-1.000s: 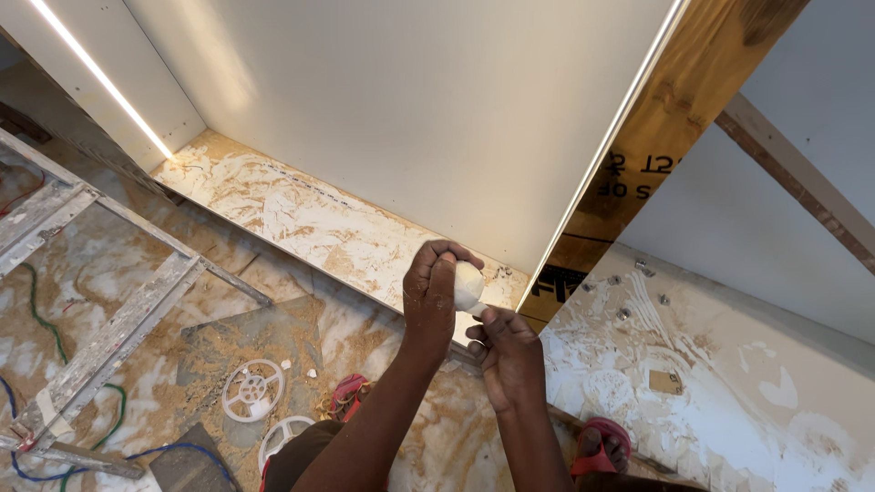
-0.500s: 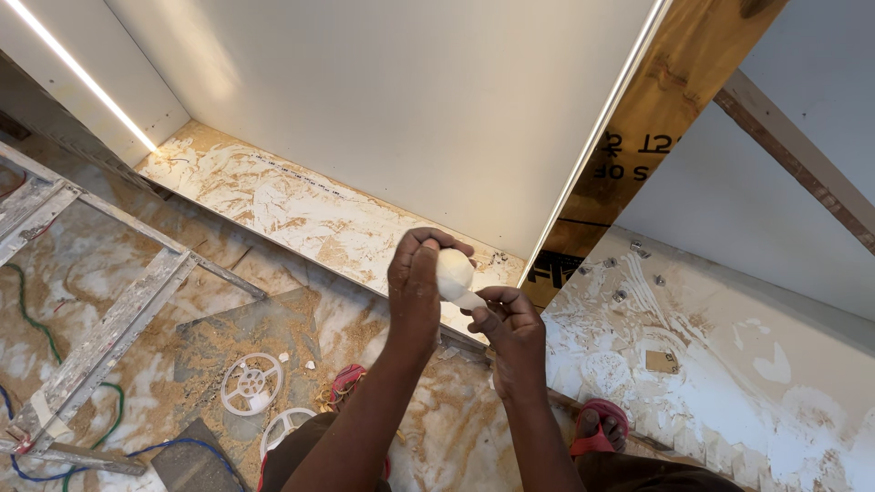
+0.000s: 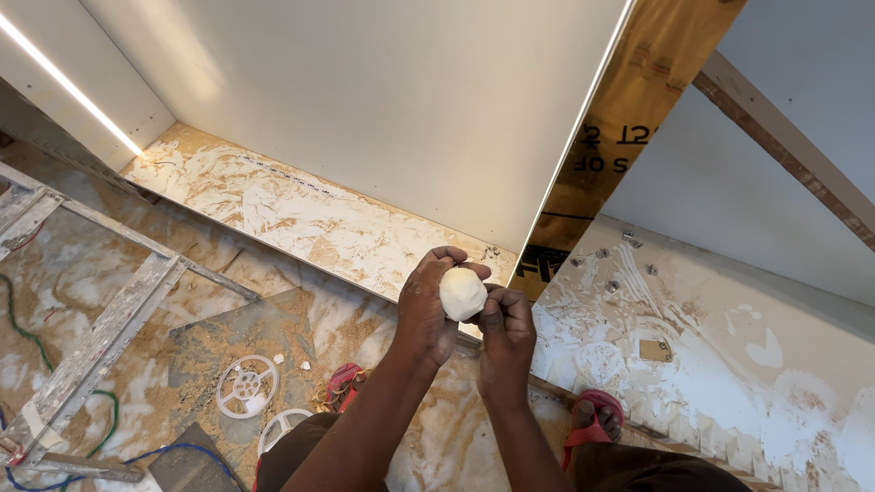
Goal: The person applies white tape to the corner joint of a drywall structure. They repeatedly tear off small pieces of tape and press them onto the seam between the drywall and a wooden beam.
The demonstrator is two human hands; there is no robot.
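A white ball of putty (image 3: 462,293) sits between my two hands, held up in front of me. My left hand (image 3: 427,308) wraps around its left side with the fingers curled over the top. My right hand (image 3: 506,328) presses against its right side with thumb and fingertips. Both hands hover above a dusty floor, just in front of the lower edge of a white cabinet panel (image 3: 383,109). My feet in red sandals (image 3: 592,421) stand below.
A brown plywood upright (image 3: 629,137) divides two white cabinet bays. A paint-spattered metal ladder (image 3: 100,319) lies at the left with green and blue cables. Two white plastic spools (image 3: 246,386) rest on the sawdust-covered floor. Small screws (image 3: 629,239) lie on the right bay's base.
Both hands have stayed together on the putty ball, shifting a little as they work it. The ball now shows more fully between the fingers.
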